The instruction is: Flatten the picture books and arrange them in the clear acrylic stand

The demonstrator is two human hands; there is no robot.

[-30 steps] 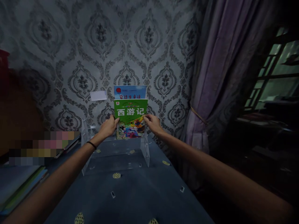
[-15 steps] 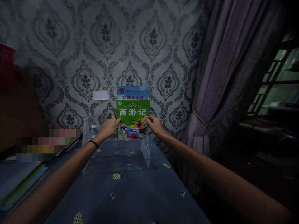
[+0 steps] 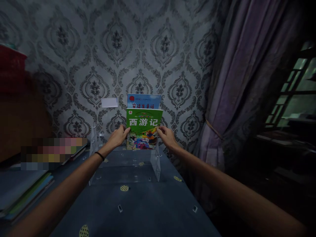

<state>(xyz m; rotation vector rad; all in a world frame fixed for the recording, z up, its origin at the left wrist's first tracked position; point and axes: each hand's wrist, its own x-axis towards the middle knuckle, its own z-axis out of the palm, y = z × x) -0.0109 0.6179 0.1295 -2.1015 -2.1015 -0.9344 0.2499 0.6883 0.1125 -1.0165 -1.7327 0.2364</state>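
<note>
A green book (image 3: 140, 126) with large white characters and colourful figures on its cover stands upright in front of me. My left hand (image 3: 120, 135) pinches its left edge, thumb on the cover. On the right edge my right hand (image 3: 166, 136) is closed in the same way. Behind it rises a blue book (image 3: 144, 100) with red characters; only its upper part shows. Both are at a clear plastic rack (image 3: 155, 161), whose side panels stand on the table. Whether the green book's bottom rests on the rack I cannot tell.
A blue patterned cloth covers the table (image 3: 148, 210). Stacked books (image 3: 27, 191) lie at the left, beside a blurred-out patch. A red container (image 3: 12, 69) stands farther back on a brown box. Patterned wallpaper is behind, and a tied purple curtain (image 3: 214, 148) hangs at the right.
The whole view has shifted slightly, so everything sits a little lower and to the right. Both hands keep hold of the green book, which stays in front of the blue one.
</note>
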